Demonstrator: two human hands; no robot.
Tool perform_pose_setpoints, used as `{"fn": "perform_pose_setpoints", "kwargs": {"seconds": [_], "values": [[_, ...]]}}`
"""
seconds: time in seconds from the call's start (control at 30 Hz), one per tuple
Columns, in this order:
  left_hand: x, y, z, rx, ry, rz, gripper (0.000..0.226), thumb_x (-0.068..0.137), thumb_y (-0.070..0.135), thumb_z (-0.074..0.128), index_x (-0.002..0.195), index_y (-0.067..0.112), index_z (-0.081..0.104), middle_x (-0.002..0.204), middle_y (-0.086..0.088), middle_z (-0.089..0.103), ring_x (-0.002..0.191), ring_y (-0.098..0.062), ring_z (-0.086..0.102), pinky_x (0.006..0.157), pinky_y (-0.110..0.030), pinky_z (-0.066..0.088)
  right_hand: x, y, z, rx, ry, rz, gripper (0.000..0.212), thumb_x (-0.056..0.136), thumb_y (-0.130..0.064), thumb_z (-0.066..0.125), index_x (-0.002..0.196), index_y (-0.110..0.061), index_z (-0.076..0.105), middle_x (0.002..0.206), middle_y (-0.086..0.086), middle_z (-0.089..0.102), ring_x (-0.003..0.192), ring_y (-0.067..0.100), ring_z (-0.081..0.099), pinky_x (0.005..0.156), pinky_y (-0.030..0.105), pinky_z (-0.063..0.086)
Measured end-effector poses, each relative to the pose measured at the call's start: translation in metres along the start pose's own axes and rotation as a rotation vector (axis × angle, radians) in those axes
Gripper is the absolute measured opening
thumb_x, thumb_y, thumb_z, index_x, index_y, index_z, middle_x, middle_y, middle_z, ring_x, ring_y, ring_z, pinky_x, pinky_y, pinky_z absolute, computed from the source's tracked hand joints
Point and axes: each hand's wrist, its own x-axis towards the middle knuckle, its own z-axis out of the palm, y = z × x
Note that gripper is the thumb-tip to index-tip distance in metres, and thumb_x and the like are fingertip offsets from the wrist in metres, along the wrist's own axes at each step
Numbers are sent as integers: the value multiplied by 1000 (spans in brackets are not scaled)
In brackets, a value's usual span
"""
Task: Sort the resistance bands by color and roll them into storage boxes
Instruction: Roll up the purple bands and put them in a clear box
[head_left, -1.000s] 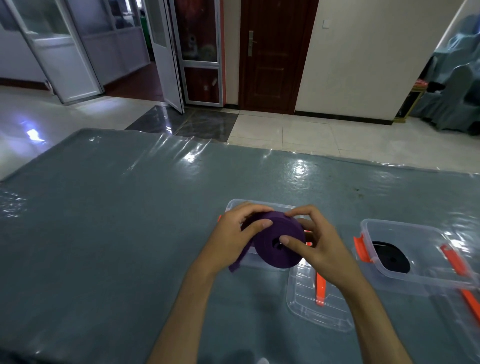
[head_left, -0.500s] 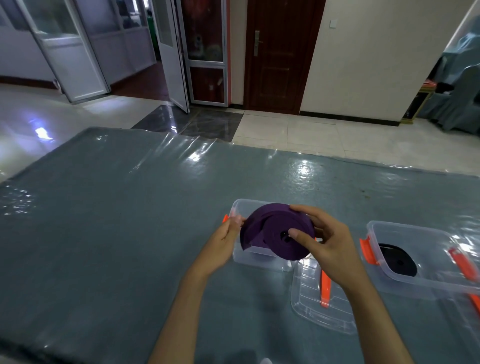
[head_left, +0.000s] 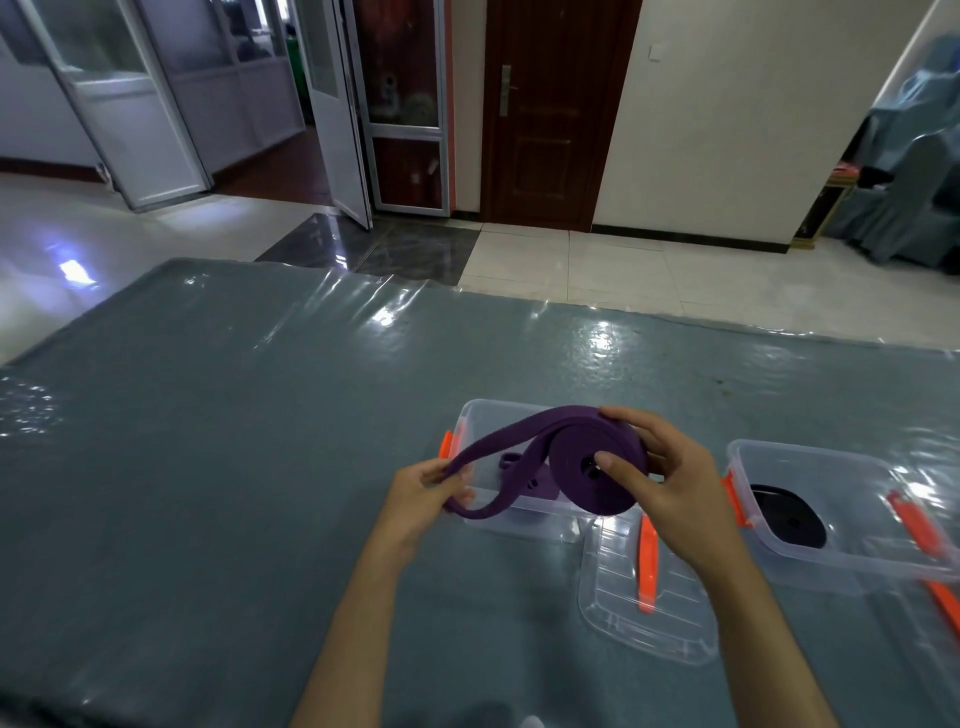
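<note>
Purple band roll (head_left: 597, 467) pinched in right hand (head_left: 670, 483), loose tail at 9 o'clock pinched by left hand (head_left: 426, 493), clear box (head_left: 498, 415) underneath, black band (head_left: 789, 514) in box (head_left: 810, 457) at 3 o'clock

The purple band (head_left: 582, 467) and the right hand (head_left: 670, 483) hide much of the clear box (head_left: 498, 415) behind them. A smaller purple roll (head_left: 535, 486) inside shows only in part. The right-hand box (head_left: 841, 566) and the desk (head_left: 208, 467) run off the frame's edges.
</note>
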Motion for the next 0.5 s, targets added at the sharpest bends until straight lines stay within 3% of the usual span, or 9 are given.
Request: {"fn": "perform_pose_setpoints", "kwargs": {"seconds": [0.13, 0.27, 0.37, 0.5], "values": [[3, 0, -6, -105, 86, 41, 26, 85, 10, 87, 106, 8, 73, 100, -15, 81, 91, -31, 78, 87, -42, 62, 0, 10, -6, -40, 55, 52, 45, 89, -8, 82, 127, -27, 71, 109, -9, 80, 102, 11, 76, 87, 30, 63], [0, 7, -3, -207, 111, 101, 51, 72, 41, 90, 101, 6, 68, 98, -15, 81, 92, -28, 80, 78, -33, 63, 0, 17, -6, -53, 76, 86, 44, 89, -6, 81, 126, -28, 71, 106, -8, 80, 99, 13, 77, 85, 34, 65], [1, 10, -5, -178, 96, 127, 47, 79, 52, 80, 94, 9, 67, 100, -11, 82, 97, -26, 80, 86, -39, 61, -1, 22, -7, -72, 87, 110, 45, 89, -5, 81, 126, -28, 71, 106, -7, 80, 98, 12, 77, 84, 34, 65], [-1, 16, -5, -364, -1, 78, 43, 80, 50, 77, 97, 11, 70, 105, -13, 81, 101, -20, 78, 90, -35, 57, -3, 26, -7, -92, 87, 135, 45, 89, -4, 81, 124, -30, 72, 101, -11, 80, 96, 11, 76, 83, 34, 66]]}}
